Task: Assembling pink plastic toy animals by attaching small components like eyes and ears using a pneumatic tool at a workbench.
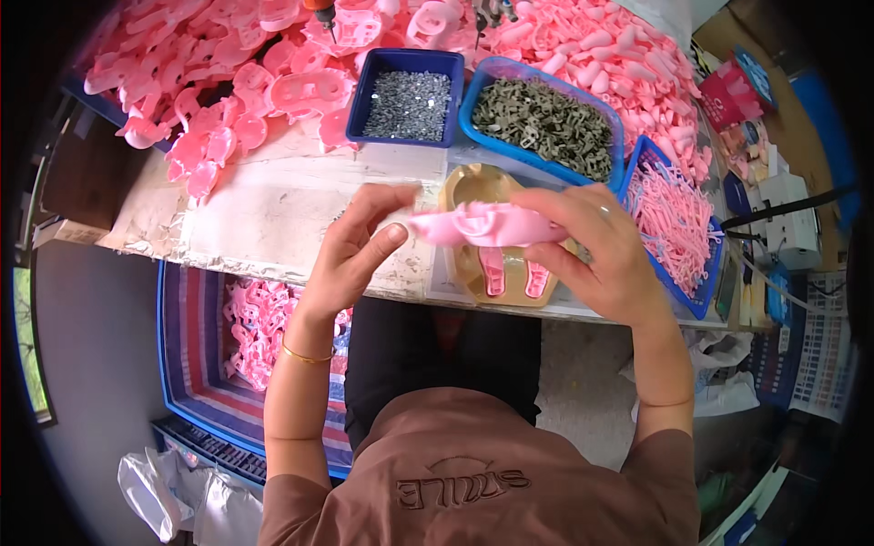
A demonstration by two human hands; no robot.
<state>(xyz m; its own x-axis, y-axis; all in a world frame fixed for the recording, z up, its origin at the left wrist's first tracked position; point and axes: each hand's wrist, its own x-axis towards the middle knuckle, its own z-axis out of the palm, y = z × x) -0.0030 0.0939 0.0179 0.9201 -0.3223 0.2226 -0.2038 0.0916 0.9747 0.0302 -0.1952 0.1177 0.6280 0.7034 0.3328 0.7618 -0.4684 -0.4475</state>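
Observation:
A pink moulded plastic part (496, 225) is held level above the table's front edge, slightly blurred. Its right end is pinched between the fingers and thumb of my right hand (601, 247). At its left end, my left hand (350, 246) has thumb and forefinger apart and holds nothing, a small gap from the part. Beneath lies a tan, hollowed fixture (466, 273). Two narrow pink pieces, one of them a pink strip (492, 273), rest in its lower half. The held part covers the fixture's middle.
Behind the fixture stand a dark blue tray of small screws (407, 105) and a blue tub of dull metal clips (546, 127). A blue basket of thin pink pieces (672, 218) is at right. Heaped pink shells (300, 91) and hanging screwdrivers (320, 11) are beyond. A lined crate (196, 364) sits below left.

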